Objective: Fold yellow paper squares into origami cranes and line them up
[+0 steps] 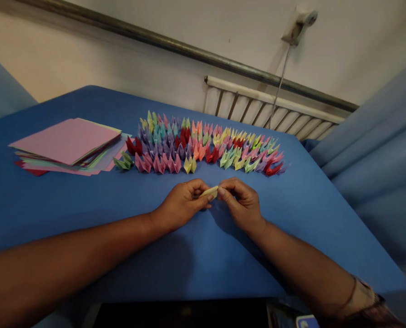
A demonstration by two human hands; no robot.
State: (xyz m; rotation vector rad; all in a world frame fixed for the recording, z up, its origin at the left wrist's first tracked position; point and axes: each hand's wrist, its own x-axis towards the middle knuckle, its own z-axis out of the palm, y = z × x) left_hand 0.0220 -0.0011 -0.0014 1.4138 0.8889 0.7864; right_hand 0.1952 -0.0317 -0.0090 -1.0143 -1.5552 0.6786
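Observation:
Between my two hands is a small folded piece of pale yellow paper (210, 192), held just above the blue tabletop (203, 255). My left hand (180, 202) pinches its left part between thumb and fingers. The thumb and forefinger of my right hand (242, 202) close on its right end. Part of the paper is hidden behind my fingertips. Just beyond my hands stand rows of folded paper cranes (199, 151) in pink, purple, red, yellow, green and blue, their points upward.
A loose stack of square coloured sheets (66, 141), pink on top, lies at the left. Behind the table are a wall with a long pipe (175, 48) and a white radiator (257, 107). A blue curtain (380, 150) hangs along the right side.

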